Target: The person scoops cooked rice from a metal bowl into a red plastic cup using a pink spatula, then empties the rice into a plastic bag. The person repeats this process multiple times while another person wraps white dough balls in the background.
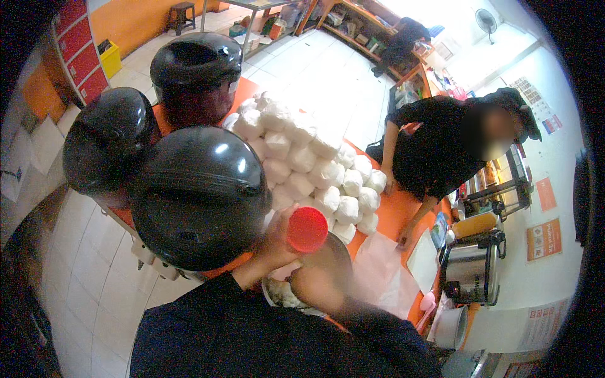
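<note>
My left hand [279, 238] is closed on a container with a round red top [307, 229], held upright over the near part of the orange table [394, 212]. Just right of it and nearer to me, my right hand [314, 286] is blurred over a metal bowl [272, 297] with pale, mottled contents; its fingers cannot be made out. A dark round shape, perhaps a pan [341, 255], lies partly behind the hands. Beyond them rises a large pile of white wrapped bundles [302, 158]. Sheets of pale paper [380, 274] lie to the right.
Several black motorcycle helmets [198, 198] crowd the left side. Across the table a person in black [425, 141] leans over it, one hand near the paper. A pink spoon [427, 302], a metal pot [451, 326] and a large steel cooker [468, 267] stand or lie along the right.
</note>
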